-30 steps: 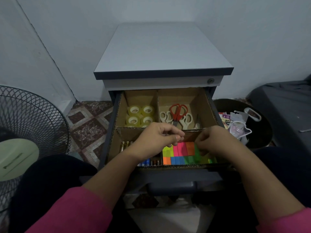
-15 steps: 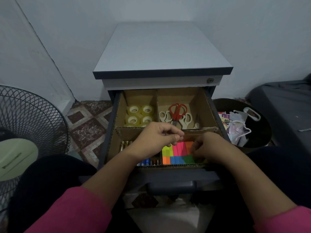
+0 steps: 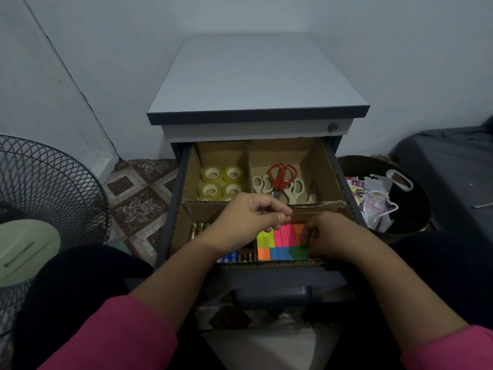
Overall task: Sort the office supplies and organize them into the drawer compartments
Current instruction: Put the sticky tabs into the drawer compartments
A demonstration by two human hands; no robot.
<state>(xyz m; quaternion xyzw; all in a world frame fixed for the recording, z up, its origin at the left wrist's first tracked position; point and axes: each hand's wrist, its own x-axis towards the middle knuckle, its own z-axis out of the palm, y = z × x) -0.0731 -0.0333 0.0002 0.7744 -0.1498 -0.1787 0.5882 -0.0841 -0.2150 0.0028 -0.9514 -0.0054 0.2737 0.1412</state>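
Sticky-note pads (image 3: 280, 243) fill the drawer's (image 3: 269, 263) near right compartment, right of the batteries (image 3: 197, 229); they look light, papery and easily fanned, so best pinched by their edges. Left hand (image 3: 246, 218) hovers with fingertips pinched together, apparently empty; right hand (image 3: 329, 236) curls onto a green pad (image 3: 298, 252)

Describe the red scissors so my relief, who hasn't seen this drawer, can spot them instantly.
Start at the open drawer of the grey cabinet, split by cardboard into four compartments. Look in the far right compartment, beside the one that holds the tape rolls. The red scissors lie on top of several pairs of white-handled scissors and are the only red-handled pair.
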